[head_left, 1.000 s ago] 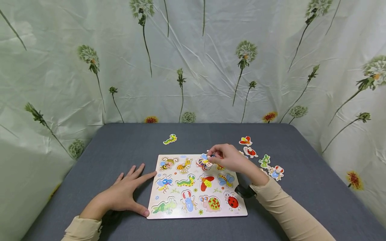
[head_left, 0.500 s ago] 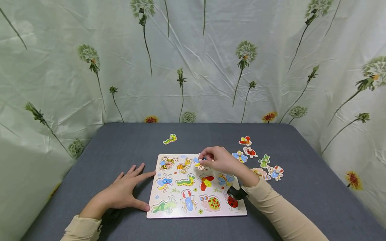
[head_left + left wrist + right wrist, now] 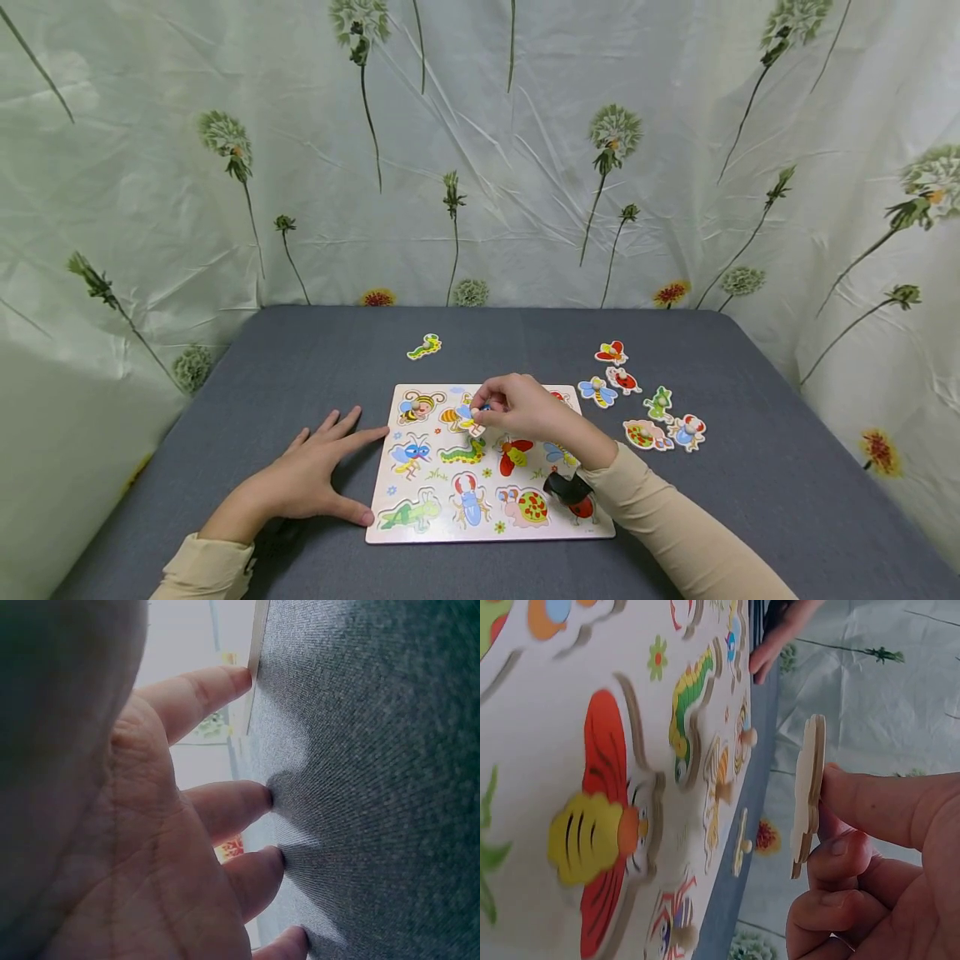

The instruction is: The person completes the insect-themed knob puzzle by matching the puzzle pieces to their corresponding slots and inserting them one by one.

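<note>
In the head view, the puzzle board (image 3: 491, 536) lies flat on the table (image 3: 337, 350), between its left and right edges. The left hand (image 3: 311, 475) is spread at the board's left side, with index finger and thumb touching it; it grasps nothing, and I think it stays there as a support, so that the board does not slide. The right hand (image 3: 525, 408) pinches a blue-winged insect piece (image 3: 465, 416) above the far part of the board, over the place of the yellow bee piece (image 3: 453, 418); it seems tilted. The girl-faced bee piece (image 3: 417, 407) sits in its recess beside. A caterpillar piece (image 3: 425, 347) lies alone near the table's far edge, while six others, among them the ladybug piece (image 3: 623, 381) and the snail piece (image 3: 647, 435), are grouped between the board and the table's right edge, perhaps because this side is easy for the right hand. In the left wrist view, the fingers (image 3: 225, 810) are straight; one tip meets the board's side and others touch the table, which probably gives a steady hold without force. In the right wrist view, the piece stands on edge, its bare wooden back toward the board, and thumb and fingers grip from the printed side, likely by a knob, which I cannot see here. The spider piece (image 3: 676, 922) shows its knob upward, apparently made for such pinching.
</note>
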Action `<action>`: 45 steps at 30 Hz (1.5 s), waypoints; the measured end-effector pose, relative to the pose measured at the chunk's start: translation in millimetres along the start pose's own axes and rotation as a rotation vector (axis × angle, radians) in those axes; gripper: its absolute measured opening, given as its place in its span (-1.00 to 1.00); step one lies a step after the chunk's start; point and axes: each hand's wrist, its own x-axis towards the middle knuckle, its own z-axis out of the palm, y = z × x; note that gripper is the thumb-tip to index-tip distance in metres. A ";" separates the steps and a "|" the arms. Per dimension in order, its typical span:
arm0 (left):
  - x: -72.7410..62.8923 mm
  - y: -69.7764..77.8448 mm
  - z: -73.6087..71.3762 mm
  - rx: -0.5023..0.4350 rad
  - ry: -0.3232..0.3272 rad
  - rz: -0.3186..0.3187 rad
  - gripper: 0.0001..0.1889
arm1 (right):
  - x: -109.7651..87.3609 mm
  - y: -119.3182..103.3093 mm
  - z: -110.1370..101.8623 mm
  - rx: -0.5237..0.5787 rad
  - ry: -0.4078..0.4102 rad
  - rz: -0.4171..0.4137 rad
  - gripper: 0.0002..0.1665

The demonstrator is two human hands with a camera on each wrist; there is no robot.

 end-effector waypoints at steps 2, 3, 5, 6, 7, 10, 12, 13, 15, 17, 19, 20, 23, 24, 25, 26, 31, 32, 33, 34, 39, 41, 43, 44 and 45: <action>0.0 -0.1 0.1 0.002 0.000 0.001 0.23 | 2.3 -2.4 3.6 0.001 -0.004 -0.003 -0.87; 0.0 -0.1 0.2 0.003 0.001 0.001 0.24 | 3.4 -3.5 5.4 0.004 -0.007 -0.003 -0.88; 0.1 -0.4 0.4 0.003 0.002 0.001 0.24 | 5.6 -5.9 9.1 0.015 -0.015 -0.002 -0.89; 0.1 -0.5 0.6 0.004 0.002 0.001 0.24 | 6.7 -6.8 11.0 0.021 -0.019 -0.002 -0.90; 0.3 -0.7 0.8 0.005 0.001 0.000 0.24 | 7.8 -8.0 12.8 0.025 -0.022 -0.002 -0.90; 0.8 -1.1 1.1 0.010 -0.001 -0.003 0.24 | 10.7 -11.4 18.4 0.030 -0.035 -0.005 -0.90; 1.1 -1.5 1.3 0.014 -0.002 -0.006 0.23 | 13.0 -13.5 22.3 0.024 -0.039 -0.017 -0.89; 1.0 -1.6 1.3 0.014 -0.001 -0.005 0.23 | 14.0 -15.1 24.1 0.021 -0.041 -0.024 -0.89; 1.0 -1.8 1.4 0.016 -0.001 -0.003 0.23 | 16.2 -17.5 27.9 0.020 -0.043 -0.036 -0.91; 1.0 -1.9 1.5 0.016 -0.001 -0.002 0.22 | 18.1 -20.3 31.0 0.020 -0.046 -0.047 -0.93; 1.0 -1.9 1.6 0.016 0.000 -0.001 0.22 | 19.7 -22.6 33.9 0.022 -0.053 -0.054 -0.95; 1.2 -1.9 1.6 0.017 0.000 -0.001 0.22 | 20.7 -23.1 35.4 0.021 -0.056 -0.058 -0.95; 1.2 -1.8 1.6 0.016 0.000 -0.001 0.23 | 23.4 -24.3 39.5 0.015 -0.064 -0.069 -0.95; 1.2 -1.8 1.5 0.016 0.001 0.000 0.23 | 24.3 -24.6 41.0 0.013 -0.067 -0.070 -0.96; 1.1 -1.8 1.5 0.017 0.002 0.001 0.23 | 25.1 -25.1 42.4 0.011 -0.070 -0.069 -0.96; 1.0 -1.9 1.4 0.017 0.004 0.002 0.23 | 25.8 -25.5 43.9 0.005 -0.071 -0.069 -0.95; 0.5 -2.5 0.7 0.019 0.011 0.011 0.22 | 28.8 -28.7 51.5 -0.045 -0.066 -0.056 -0.92; 0.5 -2.5 0.6 0.020 0.012 0.012 0.22 | 29.4 -29.4 52.8 -0.055 -0.064 -0.054 -0.91; 0.4 -2.6 0.6 0.019 0.012 0.012 0.22 | 30.0 -30.1 54.1 -0.063 -0.063 -0.053 -0.90; 0.3 -2.6 0.6 0.020 0.012 0.013 0.22 | 30.4 -30.9 55.2 -0.067 -0.064 -0.050 -0.90; 0.1 -2.7 0.7 0.021 0.015 0.015 0.22 | 33.1 -34.6 60.9 -0.096 -0.075 -0.061 -0.89; -0.1 -2.6 0.5 0.021 0.016 0.017 0.22 | 33.8 -35.9 63.2 -0.111 -0.075 -0.066 -0.90; -0.2 -2.3 0.4 0.021 0.015 0.018 0.22 | 34.5 -36.9 65.5 -0.122 -0.078 -0.064 -0.90; -0.3 -2.2 0.3 0.021 0.015 0.019 0.22 | 34.7 -37.2 66.7 -0.125 -0.078 -0.063 -0.91; -0.4 -2.0 0.2 0.021 0.016 0.019 0.22 | 34.9 -37.6 67.7 -0.126 -0.080 -0.061 -0.91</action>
